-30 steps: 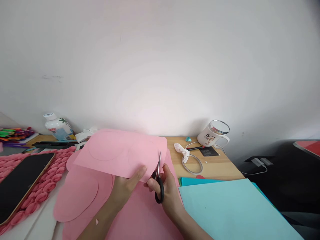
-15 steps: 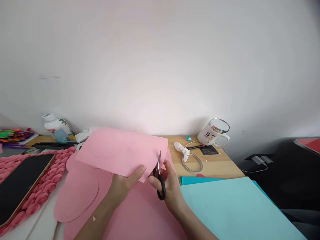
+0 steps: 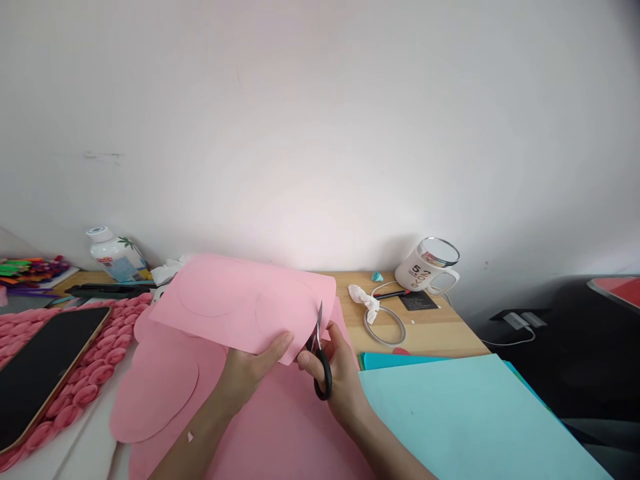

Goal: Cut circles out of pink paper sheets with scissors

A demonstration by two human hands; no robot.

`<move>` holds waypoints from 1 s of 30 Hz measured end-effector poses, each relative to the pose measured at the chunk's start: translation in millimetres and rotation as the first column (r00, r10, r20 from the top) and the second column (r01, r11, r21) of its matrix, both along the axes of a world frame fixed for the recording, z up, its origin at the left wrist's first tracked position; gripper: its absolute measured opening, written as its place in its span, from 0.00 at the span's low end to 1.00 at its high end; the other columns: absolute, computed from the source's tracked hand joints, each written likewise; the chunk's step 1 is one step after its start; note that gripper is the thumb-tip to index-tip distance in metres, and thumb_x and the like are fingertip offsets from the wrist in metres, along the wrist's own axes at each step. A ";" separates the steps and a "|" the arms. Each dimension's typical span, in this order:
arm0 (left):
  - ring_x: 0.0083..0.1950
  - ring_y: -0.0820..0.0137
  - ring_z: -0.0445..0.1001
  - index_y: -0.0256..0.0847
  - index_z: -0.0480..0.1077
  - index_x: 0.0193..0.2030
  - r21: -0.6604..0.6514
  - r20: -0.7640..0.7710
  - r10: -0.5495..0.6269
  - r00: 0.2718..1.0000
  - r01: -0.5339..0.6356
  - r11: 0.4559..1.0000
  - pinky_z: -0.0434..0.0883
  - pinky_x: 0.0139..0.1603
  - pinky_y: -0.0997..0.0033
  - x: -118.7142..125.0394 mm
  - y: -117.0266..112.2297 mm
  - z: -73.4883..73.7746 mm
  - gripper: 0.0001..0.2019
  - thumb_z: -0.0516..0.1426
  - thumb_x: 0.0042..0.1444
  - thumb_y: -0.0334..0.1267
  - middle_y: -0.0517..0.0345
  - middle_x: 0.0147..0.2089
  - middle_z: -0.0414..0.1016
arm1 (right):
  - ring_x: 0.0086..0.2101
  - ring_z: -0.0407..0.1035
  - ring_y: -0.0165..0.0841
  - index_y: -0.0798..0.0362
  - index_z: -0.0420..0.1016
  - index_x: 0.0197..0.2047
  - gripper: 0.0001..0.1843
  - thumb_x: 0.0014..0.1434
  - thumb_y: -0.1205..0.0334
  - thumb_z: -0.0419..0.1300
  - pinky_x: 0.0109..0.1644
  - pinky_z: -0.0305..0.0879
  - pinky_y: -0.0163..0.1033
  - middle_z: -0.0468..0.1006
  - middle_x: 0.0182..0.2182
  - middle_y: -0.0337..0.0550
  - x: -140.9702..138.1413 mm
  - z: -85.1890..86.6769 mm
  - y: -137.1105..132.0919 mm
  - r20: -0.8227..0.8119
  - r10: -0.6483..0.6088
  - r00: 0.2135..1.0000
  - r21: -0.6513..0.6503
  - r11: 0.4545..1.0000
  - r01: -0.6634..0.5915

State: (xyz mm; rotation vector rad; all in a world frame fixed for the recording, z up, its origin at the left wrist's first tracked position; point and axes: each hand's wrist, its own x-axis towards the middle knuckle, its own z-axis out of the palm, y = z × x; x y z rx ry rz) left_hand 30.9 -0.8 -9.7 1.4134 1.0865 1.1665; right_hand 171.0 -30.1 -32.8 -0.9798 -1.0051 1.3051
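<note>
My left hand (image 3: 255,370) pinches the lower edge of a pink paper sheet (image 3: 240,313), thumb on top and the other fingers hidden beneath. Faint round outlines are drawn on this sheet, and it is held up at a slant. Black-handled scissors (image 3: 324,373) are in my right hand (image 3: 345,380), with fingers through the loops. Their metal blades point up and away, lying at the right part of the sheet beside one drawn circle. Under both hands lie more pink sheets (image 3: 280,427), and a rounded pink cut-out (image 3: 155,393) rests at the left.
A phone (image 3: 47,373) lies on a pink braided mat (image 3: 95,377) at left. Behind it stands a white bottle (image 3: 119,257). To the right are light blue paper sheets (image 3: 465,413), a white mug (image 3: 425,267), a coiled cable (image 3: 384,327) and crumpled tissue (image 3: 365,300).
Almost nothing differs. The view has shifted very slightly, and both hands, the scissors and the pink sheet keep nearly the same positions.
</note>
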 end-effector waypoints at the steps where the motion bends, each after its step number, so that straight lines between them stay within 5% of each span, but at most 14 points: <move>1: 0.49 0.60 0.74 0.39 0.70 0.50 0.001 0.003 -0.002 1.000 0.002 1.000 0.70 0.52 0.61 -0.3 0.0 0.2 0.20 0.60 0.51 0.42 0.52 0.42 0.79 | 0.21 0.50 0.25 0.53 0.59 0.41 0.29 0.43 0.50 0.69 0.23 0.45 0.30 0.64 0.21 0.31 0.1 -0.1 0.0 0.010 -0.005 1.000 -0.003 1.000 0.005; 11: 0.47 0.60 0.74 0.37 0.71 0.46 0.021 0.102 0.047 0.994 -0.049 0.999 0.71 0.50 0.61 2.5 2.4 -4.2 0.18 0.62 0.48 0.40 0.52 0.39 0.79 | 0.20 0.55 0.26 0.51 0.58 0.40 0.31 0.41 0.47 0.69 0.22 0.51 0.31 0.66 0.21 0.32 0.3 0.1 -0.7 0.047 -0.024 0.999 -0.045 0.999 0.026; 18: 0.35 0.63 0.75 0.38 0.74 0.33 -0.013 0.180 -0.010 0.984 0.012 1.000 0.73 0.41 0.62 3.0 3.1 -2.9 0.09 0.61 0.48 0.41 0.54 0.31 0.77 | 0.20 0.58 0.27 0.53 0.58 0.41 0.31 0.41 0.48 0.68 0.24 0.56 0.32 0.66 0.19 0.31 0.3 5.9 -2.1 0.083 -0.029 0.996 -0.074 0.997 0.036; 25: 0.43 0.61 0.74 0.38 0.72 0.39 -0.072 0.238 0.059 0.969 -0.043 0.996 0.72 0.45 0.63 5.6 3.1 -7.4 0.13 0.61 0.48 0.42 0.53 0.38 0.77 | 0.21 0.61 0.30 0.53 0.58 0.39 0.30 0.41 0.47 0.68 0.24 0.56 0.33 0.66 0.17 0.32 -2.1 9.6 -3.2 0.102 -0.028 0.994 -0.117 0.992 0.040; 30: 0.41 0.60 0.75 0.39 0.73 0.34 -0.055 0.137 0.041 0.990 -0.034 0.998 0.72 0.47 0.60 9.6 1.5 -5.6 0.12 0.60 0.49 0.46 0.54 0.29 0.76 | 0.20 0.59 0.29 0.52 0.59 0.41 0.30 0.41 0.49 0.68 0.23 0.53 0.33 0.65 0.17 0.31 -2.7 3.8 -1.5 0.075 -0.014 0.997 -0.115 0.993 0.022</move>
